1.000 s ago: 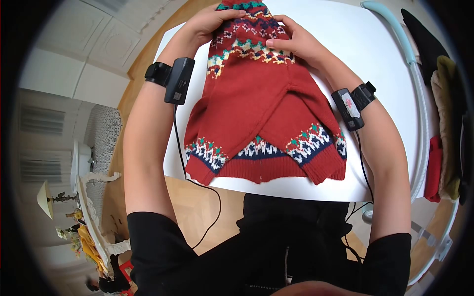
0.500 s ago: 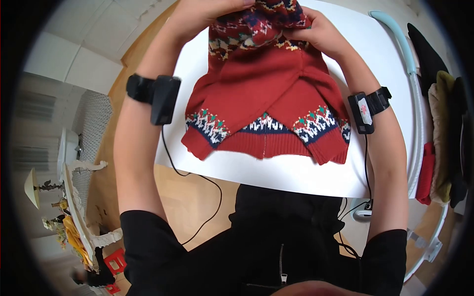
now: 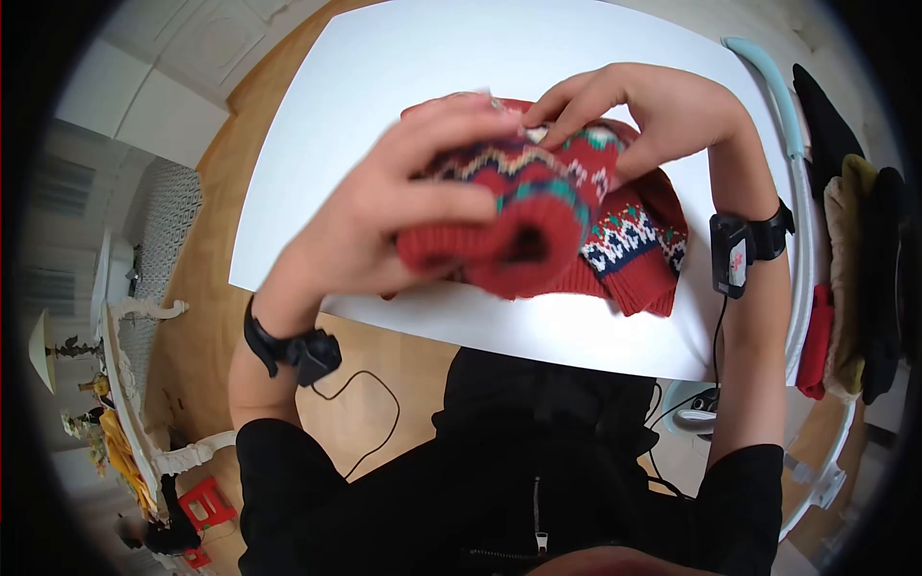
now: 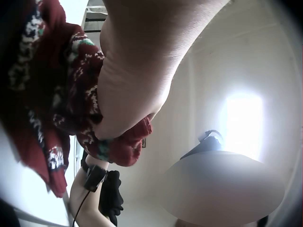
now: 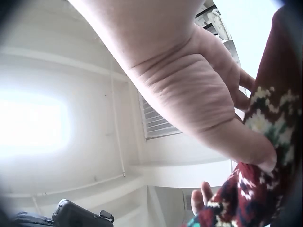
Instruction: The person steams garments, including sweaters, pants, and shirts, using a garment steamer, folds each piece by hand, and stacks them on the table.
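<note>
A red knitted sweater [image 3: 538,230] with white, navy and green patterned bands lies folded over on the white table [image 3: 403,86]. My left hand [image 3: 413,216] grips the folded top part from the left and holds it raised above the lower half. My right hand [image 3: 634,115] pinches the same fold from the right. The patterned hem [image 3: 634,259] rests on the table near the front edge. In the left wrist view my palm presses against the sweater [image 4: 71,94]. The right wrist view has my thumb on the knit [image 5: 265,142].
A rack with a light blue rail [image 3: 783,106] stands at the right, holding black, olive and red garments [image 3: 855,259]. Cables [image 3: 355,394] hang from my wrist cameras. Wooden floor [image 3: 192,317] lies to the left, with furniture further left.
Both hands have lifted the sweater's far end and brought it toward me over the hem half. The sweater went from lying spread out to folded over.
</note>
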`<control>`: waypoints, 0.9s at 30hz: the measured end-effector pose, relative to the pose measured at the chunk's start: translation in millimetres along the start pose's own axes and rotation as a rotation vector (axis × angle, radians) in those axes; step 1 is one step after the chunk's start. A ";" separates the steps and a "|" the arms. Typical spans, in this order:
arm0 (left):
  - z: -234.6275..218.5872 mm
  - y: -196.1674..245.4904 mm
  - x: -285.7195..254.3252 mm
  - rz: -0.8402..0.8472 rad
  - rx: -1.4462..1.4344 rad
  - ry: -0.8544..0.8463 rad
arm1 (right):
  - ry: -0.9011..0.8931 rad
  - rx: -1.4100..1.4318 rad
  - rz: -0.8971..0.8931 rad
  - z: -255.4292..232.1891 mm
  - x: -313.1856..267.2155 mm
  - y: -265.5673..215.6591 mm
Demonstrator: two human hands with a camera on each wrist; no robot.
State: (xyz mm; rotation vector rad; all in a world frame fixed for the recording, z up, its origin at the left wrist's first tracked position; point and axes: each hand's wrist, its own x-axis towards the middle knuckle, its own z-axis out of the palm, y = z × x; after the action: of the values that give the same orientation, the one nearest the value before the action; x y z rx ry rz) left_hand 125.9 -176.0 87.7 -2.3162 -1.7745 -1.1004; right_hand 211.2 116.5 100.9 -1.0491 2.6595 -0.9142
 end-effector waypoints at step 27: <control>18.3 -40.4 -10.6 -0.425 0.409 -0.322 | 0.045 0.026 0.517 37.1 46.1 18.0</control>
State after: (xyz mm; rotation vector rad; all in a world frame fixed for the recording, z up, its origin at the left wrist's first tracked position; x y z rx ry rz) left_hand 99.7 -162.9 52.8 -2.0021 -2.4078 -0.3283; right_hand 178.9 78.4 64.6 -0.3004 2.7340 -0.8561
